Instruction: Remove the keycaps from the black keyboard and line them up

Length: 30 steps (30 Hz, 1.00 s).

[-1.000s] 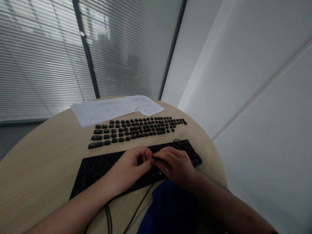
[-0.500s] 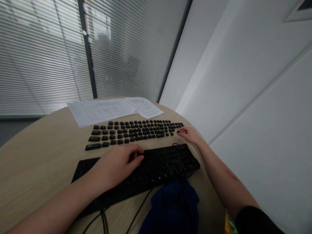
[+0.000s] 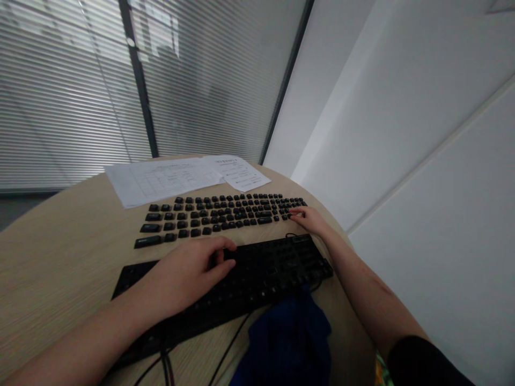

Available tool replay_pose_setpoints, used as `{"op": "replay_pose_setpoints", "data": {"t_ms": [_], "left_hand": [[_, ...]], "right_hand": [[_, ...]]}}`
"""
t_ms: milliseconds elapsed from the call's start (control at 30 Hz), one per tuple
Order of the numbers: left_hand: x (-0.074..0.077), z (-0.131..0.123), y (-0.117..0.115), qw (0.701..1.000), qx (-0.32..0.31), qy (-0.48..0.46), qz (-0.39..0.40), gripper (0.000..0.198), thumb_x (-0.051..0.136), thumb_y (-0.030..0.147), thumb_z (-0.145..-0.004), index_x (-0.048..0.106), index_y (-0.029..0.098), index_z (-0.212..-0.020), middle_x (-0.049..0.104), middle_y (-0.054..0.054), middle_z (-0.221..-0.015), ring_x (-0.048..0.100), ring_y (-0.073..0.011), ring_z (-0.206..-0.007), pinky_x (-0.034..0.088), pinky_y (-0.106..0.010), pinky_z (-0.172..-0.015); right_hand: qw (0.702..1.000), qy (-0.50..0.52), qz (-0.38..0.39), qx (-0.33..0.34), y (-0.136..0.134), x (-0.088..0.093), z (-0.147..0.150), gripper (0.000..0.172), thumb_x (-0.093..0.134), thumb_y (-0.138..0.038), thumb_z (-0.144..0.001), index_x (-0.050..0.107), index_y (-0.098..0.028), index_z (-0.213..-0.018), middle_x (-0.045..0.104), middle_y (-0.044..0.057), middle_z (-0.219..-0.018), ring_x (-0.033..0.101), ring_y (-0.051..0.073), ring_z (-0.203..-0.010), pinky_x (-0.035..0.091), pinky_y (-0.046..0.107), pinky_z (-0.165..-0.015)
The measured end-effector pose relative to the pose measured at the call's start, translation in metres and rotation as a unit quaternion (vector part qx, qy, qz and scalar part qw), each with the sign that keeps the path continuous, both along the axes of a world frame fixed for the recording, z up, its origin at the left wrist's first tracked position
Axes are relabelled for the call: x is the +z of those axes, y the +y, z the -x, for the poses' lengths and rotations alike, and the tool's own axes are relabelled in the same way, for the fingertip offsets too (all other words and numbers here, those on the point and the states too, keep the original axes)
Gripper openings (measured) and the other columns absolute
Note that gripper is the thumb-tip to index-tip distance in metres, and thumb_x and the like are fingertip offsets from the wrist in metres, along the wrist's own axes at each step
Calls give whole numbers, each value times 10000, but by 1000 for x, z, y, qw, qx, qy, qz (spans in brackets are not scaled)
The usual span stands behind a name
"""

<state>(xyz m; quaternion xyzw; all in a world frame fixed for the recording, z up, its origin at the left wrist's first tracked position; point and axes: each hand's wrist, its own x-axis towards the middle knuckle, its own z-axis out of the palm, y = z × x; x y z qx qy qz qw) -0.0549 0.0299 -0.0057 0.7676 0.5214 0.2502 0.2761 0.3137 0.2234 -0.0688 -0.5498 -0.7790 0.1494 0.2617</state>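
Note:
A black keyboard base [image 3: 273, 268] with its keycaps taken off lies on the round wooden table [image 3: 56, 246] in front of me. Beyond it, loose black keycaps [image 3: 217, 214] are laid out in rows. My left hand [image 3: 185, 276] rests on the keyboard's left half, fingers curled with the fingertips on its surface. My right hand [image 3: 308, 217] reaches to the right end of the keycap rows, its fingertips pinched around a small keycap there.
Two printed paper sheets [image 3: 161, 179] lie at the table's far edge. A dark blue cloth [image 3: 285, 338] hangs at the near edge, by black cables [image 3: 225, 351]. Window blinds stand behind, a white wall to the right.
My right hand left the keyboard, where it met my left hand, and reached up to the right end of the keycap rows. My left hand stayed on the keyboard.

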Motion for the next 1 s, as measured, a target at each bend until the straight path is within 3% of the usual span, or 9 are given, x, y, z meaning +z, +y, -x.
{"op": "replay_pose_setpoints", "data": {"t_ms": [200,333,400,467,533,633,767,867,1000], "left_hand": [[1,3,2,1000,-3,3,7,318,586,477,-875,782,261,-1000,726,-11,-760,639,-198,-668,416,-308,-621],[-1,9,7,1000,-15,17,-15,289,583,449,-889,790,267,-977,729,-17,-772,653,-210,-687,448,-318,-648],[-3,14,10,998,-31,30,-43,274,606,438,-881,792,277,-1001,750,-31,-855,681,-231,-776,497,-340,-732],[-5,20,13,995,-64,45,-67,270,630,436,-873,794,289,-1029,765,-49,-982,699,-263,-918,528,-387,-870],[-8,24,15,991,-94,62,-76,277,636,440,-874,795,301,-1054,761,-62,-1102,690,-293,-1051,519,-445,-991],[-10,26,16,987,-114,90,-74,304,642,436,-867,795,308,-1097,734,-75,-1244,658,-332,-1181,496,-510,-1073],[-14,25,16,984,-126,104,-71,343,657,434,-857,794,302,-1143,688,-84,-1370,636,-352,-1261,476,-536,-1125],[-21,25,19,984,-129,100,-70,340,663,423,-859,794,308,-1151,672,-70,-1405,645,-334,-1267,470,-519,-1149],[-32,29,25,981,-137,115,-70,357,664,429,-861,779,308,-1176,653,-56,-1437,662,-318,-1253,481,-507,-1152]], "right_hand": [[996,80,-38,-17,-6,8,-5,260,714,-373,-847,815,-180,-989,788,90,-904,617,199,-715,481,335,-706],[980,174,-80,-57,-23,29,-12,526,487,-640,-958,745,-190,-1051,745,117,-948,644,221,-769,517,347,-683],[957,271,-82,-63,-41,43,-17,638,331,-720,-979,696,-205,-1074,714,105,-922,648,210,-745,538,343,-654],[897,438,-51,-31,-66,54,-23,582,407,-739,-946,671,-225,-1018,677,71,-833,655,208,-734,570,355,-678],[864,503,-11,-18,-94,58,-29,530,466,-732,-937,665,-242,-980,582,5,-660,598,183,-607,565,341,-625],[867,495,44,-44,-134,50,-34,561,474,-775,-933,659,-247,-980,363,-84,-465,410,146,-400,473,299,-455],[857,506,75,-62,-163,28,-34,419,768,-592,-839,630,-243,-1027,567,-61,-598,534,127,-472,510,266,-466],[846,524,80,-63,-169,16,-29,462,871,-456,-762,631,-236,-1089,678,-29,-733,647,130,-591,585,269,-568],[842,535,31,-63,-168,6,-24,392,764,-552,-837,593,-234,-991,569,-76,-584,559,121,-464,543,256,-462]]}}
